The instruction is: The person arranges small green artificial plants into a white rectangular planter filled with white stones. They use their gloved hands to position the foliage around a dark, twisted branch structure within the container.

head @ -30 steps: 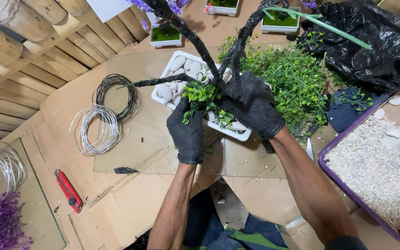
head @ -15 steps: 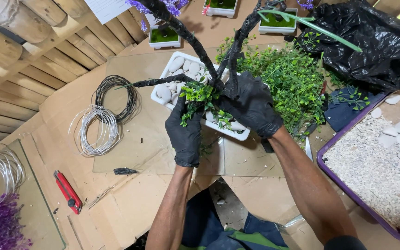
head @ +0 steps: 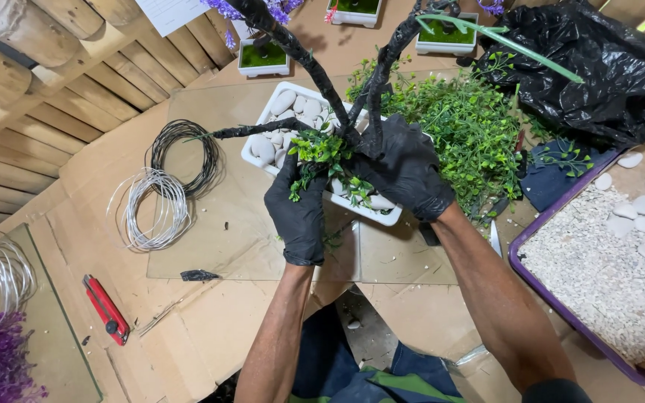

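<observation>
Right now your left hand (head: 298,213), gloved in black, is closed on a green plastic sprig (head: 321,153) at the foot of the black-wrapped trunk (head: 352,134), while your right hand (head: 404,168) is clamped around that trunk where its branches fork. The trunk stands in the white rectangular pot (head: 263,160), which sits on the cardboard-covered counter (head: 210,328) and is filled with pale flat stones (head: 293,104); from your hands it lies at about twelve o'clock. Your fingertips are buried in leaves, so I cannot be sure the sprig is seated against the trunk rather than just pinched. The risk, as I judge it, is leverage: push sideways on the sprig and the tall branches could tip the pot or scatter stones. A loose pile of greenery (head: 472,127) lies at two o'clock, touching the pot's far side, and could snag a branch. The wire coils (head: 166,186) at nine o'clock and the red utility knife (head: 104,310) at seven o'clock are well apart from your hands. The purple tray of gravel (head: 599,269) sits at three o'clock, near your right forearm, where a careless elbow could nudge it.
</observation>
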